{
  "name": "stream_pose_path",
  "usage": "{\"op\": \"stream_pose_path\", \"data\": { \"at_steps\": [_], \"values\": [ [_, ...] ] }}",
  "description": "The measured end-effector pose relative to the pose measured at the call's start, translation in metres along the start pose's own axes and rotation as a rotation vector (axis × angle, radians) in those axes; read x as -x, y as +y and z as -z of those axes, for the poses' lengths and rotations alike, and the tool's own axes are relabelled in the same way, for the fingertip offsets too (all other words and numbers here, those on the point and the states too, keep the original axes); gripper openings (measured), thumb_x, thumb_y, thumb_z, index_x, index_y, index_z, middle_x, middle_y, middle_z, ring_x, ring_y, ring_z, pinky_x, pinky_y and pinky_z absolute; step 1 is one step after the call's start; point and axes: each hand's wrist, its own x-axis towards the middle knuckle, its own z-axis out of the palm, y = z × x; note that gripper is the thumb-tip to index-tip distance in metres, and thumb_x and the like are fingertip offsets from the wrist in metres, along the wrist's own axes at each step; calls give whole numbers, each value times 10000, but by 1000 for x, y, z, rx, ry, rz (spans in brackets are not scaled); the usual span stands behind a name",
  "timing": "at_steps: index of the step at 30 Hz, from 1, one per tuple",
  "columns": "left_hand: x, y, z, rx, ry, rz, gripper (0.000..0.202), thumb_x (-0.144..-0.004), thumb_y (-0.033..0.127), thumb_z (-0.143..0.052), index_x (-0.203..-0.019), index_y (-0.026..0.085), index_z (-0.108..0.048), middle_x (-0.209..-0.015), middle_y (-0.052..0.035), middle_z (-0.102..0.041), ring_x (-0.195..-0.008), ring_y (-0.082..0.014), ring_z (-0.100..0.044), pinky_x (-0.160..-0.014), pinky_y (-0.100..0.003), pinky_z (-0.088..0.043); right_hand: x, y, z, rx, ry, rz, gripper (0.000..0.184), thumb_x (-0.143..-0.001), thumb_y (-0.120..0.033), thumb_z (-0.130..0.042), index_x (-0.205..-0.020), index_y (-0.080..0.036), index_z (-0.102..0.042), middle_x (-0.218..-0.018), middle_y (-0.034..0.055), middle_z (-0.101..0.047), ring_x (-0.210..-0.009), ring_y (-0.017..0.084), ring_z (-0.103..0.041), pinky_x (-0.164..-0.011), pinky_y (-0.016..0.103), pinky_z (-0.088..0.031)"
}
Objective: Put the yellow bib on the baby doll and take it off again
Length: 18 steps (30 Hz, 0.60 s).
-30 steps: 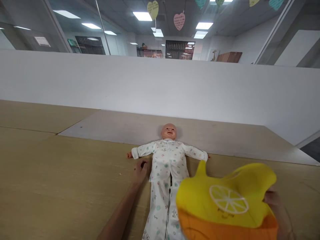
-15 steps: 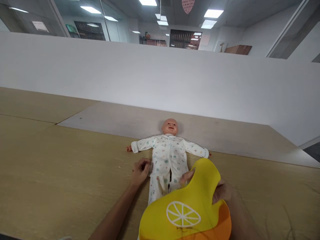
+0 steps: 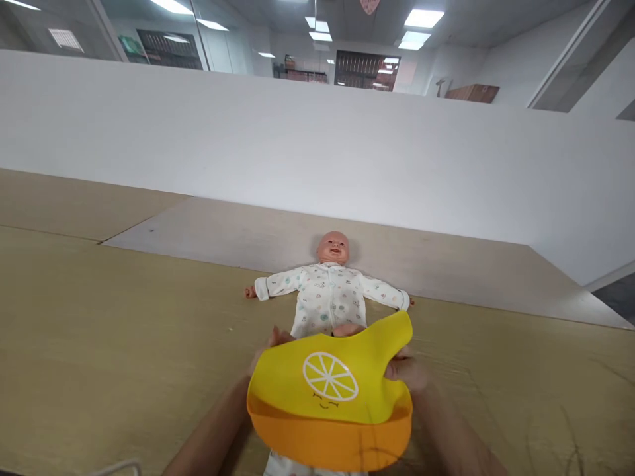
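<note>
A baby doll (image 3: 328,291) in white printed pyjamas lies on its back on the wooden table (image 3: 109,330), arms spread, head toward the white wall. I hold a yellow silicone bib (image 3: 330,390) with an orange pocket and a lemon-slice print above the doll's legs. My left hand (image 3: 270,344) grips the bib's left edge, mostly hidden behind it. Gripping the right edge is my right hand (image 3: 409,371), thumb on the front. The bib hides the doll's lower body.
A grey mat (image 3: 238,238) lies under the doll's head against a low white partition (image 3: 248,132). Beyond it are glass walls and ceiling lights. A white object's edge (image 3: 119,468) shows at the bottom left.
My right hand has carried the bib left from the doll's side to over its legs. My left hand left the table beside the doll and took the bib's left edge.
</note>
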Motion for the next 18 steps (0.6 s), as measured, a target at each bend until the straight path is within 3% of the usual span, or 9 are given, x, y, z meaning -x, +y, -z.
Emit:
{"op": "stream_pose_path", "data": {
  "at_steps": [3,7,10,13,16,18],
  "values": [
    [2,8,5,266,-150,198,662,-494,892,-545,-577,236,-514,-593,-38,-640,-604,-251,-647,-627,-426,-544,-2,0,-3,-22,-10,36,626,-668,-410,-759,-1251,-226,-625,-1279,92,-592,-1172,238,-589,-1024,346,-433],
    [6,19,19,213,-202,221,612,-512,777,-607,-775,226,-646,-848,-121,-739,-898,-361,-697,-781,-488,-550,0,0,-4,13,81,35,625,-691,-380,-761,-1273,-213,-608,-1388,89,-520,-1228,267,-553,-1023,358,-444],
    [10,32,22,260,-243,257,515,-538,624,-675,-842,208,-671,-882,-128,-746,-921,-373,-700,-806,-496,-558,-1,0,0,16,185,29,527,-733,-355,-745,-1226,-217,-624,-1224,84,-642,-1058,230,-654,-916,363,-515],
    [8,54,14,324,-225,329,435,-584,449,-735,-911,167,-682,-887,-126,-751,-924,-359,-708,-821,-469,-570,-7,-2,0,-9,404,84,414,-702,-343,-781,-1079,-221,-662,-1064,52,-712,-883,187,-700,-767,299,-562],
    [2,77,1,331,-189,280,433,-617,388,-750,-974,155,-674,-896,-115,-757,-914,-343,-716,-789,-432,-590,-13,-9,-3,-53,582,115,422,-642,-361,-822,-1002,-201,-670,-1000,46,-728,-802,170,-703,-697,261,-567],
    [0,89,-7,311,-184,231,436,-637,388,-751,-999,162,-664,-901,-111,-758,-907,-340,-718,-752,-420,-600,-14,-15,-3,-82,630,91,443,-582,-342,-853,-959,-185,-679,-943,44,-735,-758,164,-699,-668,249,-565]
  ]
}}
